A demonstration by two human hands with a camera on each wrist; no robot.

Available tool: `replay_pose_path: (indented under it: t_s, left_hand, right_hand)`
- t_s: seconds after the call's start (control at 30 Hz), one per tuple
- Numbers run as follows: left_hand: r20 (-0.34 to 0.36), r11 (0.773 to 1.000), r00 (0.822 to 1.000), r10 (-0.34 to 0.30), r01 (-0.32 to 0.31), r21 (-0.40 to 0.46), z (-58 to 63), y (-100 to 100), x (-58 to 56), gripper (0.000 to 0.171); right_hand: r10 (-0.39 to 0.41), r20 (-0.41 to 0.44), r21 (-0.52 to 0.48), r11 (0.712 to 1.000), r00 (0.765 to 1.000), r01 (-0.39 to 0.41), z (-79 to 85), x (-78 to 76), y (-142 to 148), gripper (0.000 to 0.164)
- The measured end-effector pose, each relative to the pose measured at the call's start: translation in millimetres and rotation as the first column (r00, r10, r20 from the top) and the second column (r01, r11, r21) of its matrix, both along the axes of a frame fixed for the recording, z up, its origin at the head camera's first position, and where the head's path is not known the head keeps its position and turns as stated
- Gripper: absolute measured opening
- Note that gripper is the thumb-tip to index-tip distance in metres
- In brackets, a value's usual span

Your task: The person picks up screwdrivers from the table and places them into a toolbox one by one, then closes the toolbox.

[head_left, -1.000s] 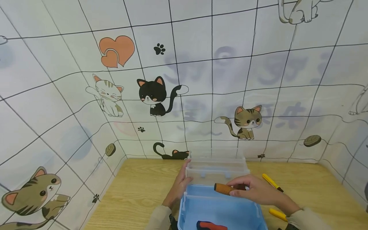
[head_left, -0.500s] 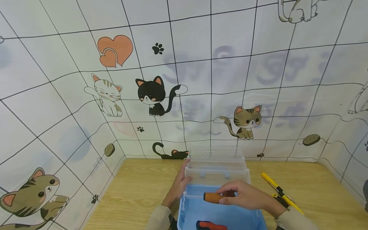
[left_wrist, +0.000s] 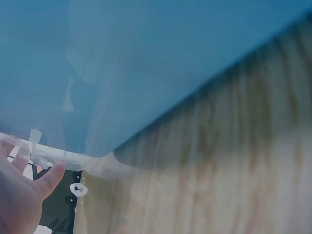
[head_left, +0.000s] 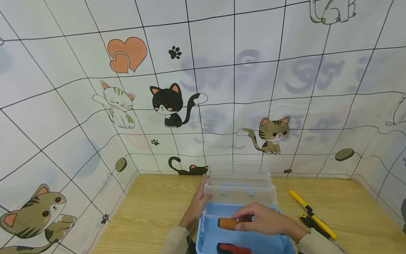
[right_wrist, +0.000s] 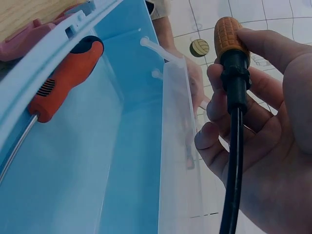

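In my right hand (head_left: 261, 219) is a screwdriver (right_wrist: 233, 41) with a grooved orange handle and a black shaft. Thumb and fingers pinch it by the handle, above the inside of a blue plastic box (right_wrist: 139, 122). My left hand (head_left: 196, 204) touches the left edge of the box's raised clear lid (head_left: 239, 194) with extended fingers; part of it is behind the lid in the right wrist view. A red and black screwdriver (right_wrist: 66, 83) lies in the box. Only the handle end of the orange screwdriver shows in the head view.
Right of the box, two yellow-and-black screwdrivers (head_left: 299, 199) lie on the wooden table (head_left: 158, 204). A pinkish-red object (right_wrist: 34, 41) sits outside the box's near wall. The cat-patterned wall covering (head_left: 219, 141) rises behind the lid.
My right hand has carried the orange screwdriver left and slightly down, further over the box. More of the yellow tools on the right now shows. The left hand stays at the lid.
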State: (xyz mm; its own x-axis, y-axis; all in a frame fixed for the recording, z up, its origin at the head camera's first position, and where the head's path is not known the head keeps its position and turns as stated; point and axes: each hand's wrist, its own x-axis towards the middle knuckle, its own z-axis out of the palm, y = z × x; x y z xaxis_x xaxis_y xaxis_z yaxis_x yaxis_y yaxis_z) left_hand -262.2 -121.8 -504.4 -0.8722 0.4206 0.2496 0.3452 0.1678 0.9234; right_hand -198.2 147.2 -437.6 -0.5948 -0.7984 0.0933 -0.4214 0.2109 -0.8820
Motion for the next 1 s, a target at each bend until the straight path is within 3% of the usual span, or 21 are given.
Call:
replay_pose_path:
  t_s: [0.53, 0.77, 1.0]
  left_hand:
    - [-0.010, 1.000, 1.000, 0.006, -0.006, -0.005, -0.5, -0.3, -0.2, 0.069]
    - [-0.008, 1.000, 1.000, 0.008, -0.008, -0.005, -1.1, -1.3, 0.9, 0.069]
    - [0.002, 1.000, 1.000, 0.002, -0.002, 0.009, -1.3, -2.1, 2.3, 0.069]
  right_hand:
    - [0.037, 0.084, -0.005, 0.999, 0.996, -0.037, -7.0, 8.5, -8.9, 0.026]
    - [0.056, 0.044, 0.024, 0.998, 0.997, -0.057, -18.6, 13.7, -15.2, 0.025]
    - [0.064, 0.147, 0.037, 0.997, 0.987, -0.070, -27.2, 17.4, -16.0, 0.026]
